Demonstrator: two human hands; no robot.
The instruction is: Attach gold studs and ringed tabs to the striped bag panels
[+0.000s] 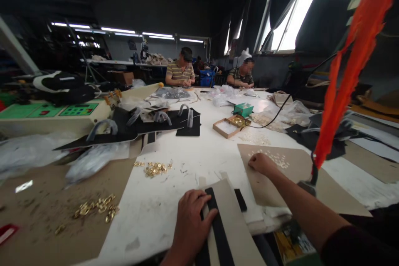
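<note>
Head view: left hand (192, 216) holds black strip (220, 232) pointing inward from surface's (152, 208) near edge; right hand (261, 163) pinches beside pale discs (282, 160), contents unclear.

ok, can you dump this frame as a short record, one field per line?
left hand: fingers rest on a black strip lying on a beige panel
right hand: fingers at small pale rings on a brown sheet; grip unclear
gold pieces: loose pile, left of the rings
open box: farther back, beside a green box
people: two across the table, seen beyond the boxes
</note>
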